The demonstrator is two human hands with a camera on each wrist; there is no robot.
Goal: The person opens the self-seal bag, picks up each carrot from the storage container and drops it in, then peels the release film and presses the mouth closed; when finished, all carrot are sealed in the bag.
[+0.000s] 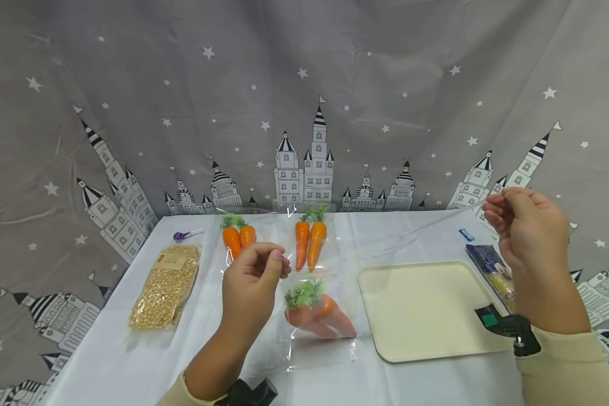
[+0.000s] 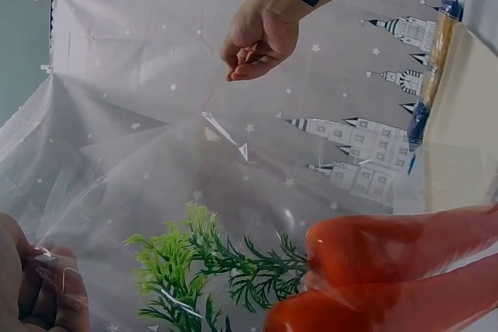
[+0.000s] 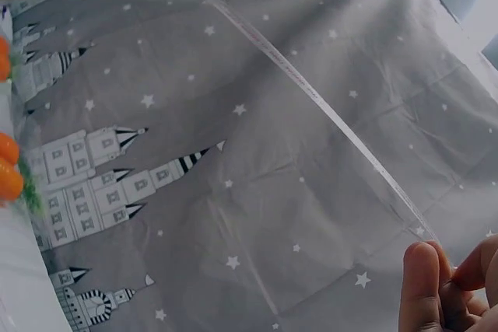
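Note:
A clear plastic bag (image 1: pixel 385 242) is stretched in the air between my two hands, above the white table. My left hand (image 1: pixel 280 263) pinches its near-left corner, just above a sealed bag with two orange carrots (image 1: pixel 320 316). My right hand (image 1: pixel 493 207) pinches the far corner, raised over the right side of the table. In the left wrist view the film (image 2: pixel 226 134) hangs in front of the carrots (image 2: pixel 389 270), with my right hand (image 2: pixel 261 36) beyond it. The right wrist view shows the bag's seam (image 3: pixel 311 95) running to my fingertips (image 3: pixel 424 285).
A cream tray (image 1: pixel 426 307) lies at the right. A pack of yellow beans (image 1: pixel 167 285) lies at the left. Two more bagged carrot pairs (image 1: pixel 238 237) (image 1: pixel 309 239) lie at the back. A blue packet (image 1: pixel 489 262) sits beyond the tray. A grey castle-print cloth hangs behind.

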